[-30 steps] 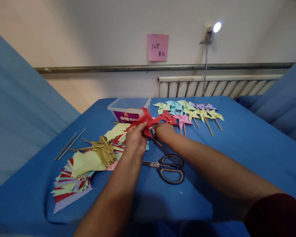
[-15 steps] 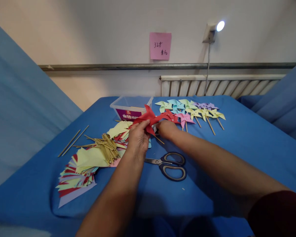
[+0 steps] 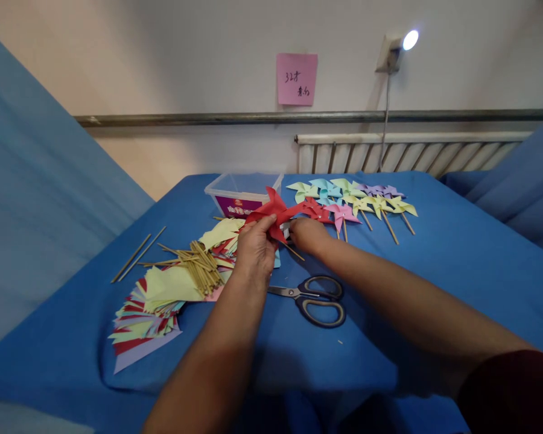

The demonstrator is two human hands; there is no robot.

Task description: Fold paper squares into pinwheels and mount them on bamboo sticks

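Note:
My left hand [image 3: 256, 248] is closed on a red paper pinwheel [image 3: 274, 210], with the thumb pressed on its front. Close on the right, my right hand [image 3: 308, 235] is curled beside the pinwheel's edge. A small whitish or metallic bit shows at its fingers, but most of what it grips is hidden. A thin stick [image 3: 295, 251] slants down to the right below the pinwheel. Dark-handled scissors [image 3: 304, 292] lie partly open on the blue cloth below my hands. Behind my right hand rest another red pinwheel [image 3: 314, 208] and a pink pinwheel [image 3: 342, 216].
Cut paper sheets [image 3: 167, 286] are fanned out at the left, with a pile of sticks [image 3: 203, 271] on top. Two sticks [image 3: 133, 259] lie farther left. A clear plastic box [image 3: 244, 188] stands behind. Several finished pinwheels [image 3: 380, 205] lie at the back right.
The whole view has shifted slightly. Both hands stay at the red pinwheel in nearly the same pose, and nothing has been let go.

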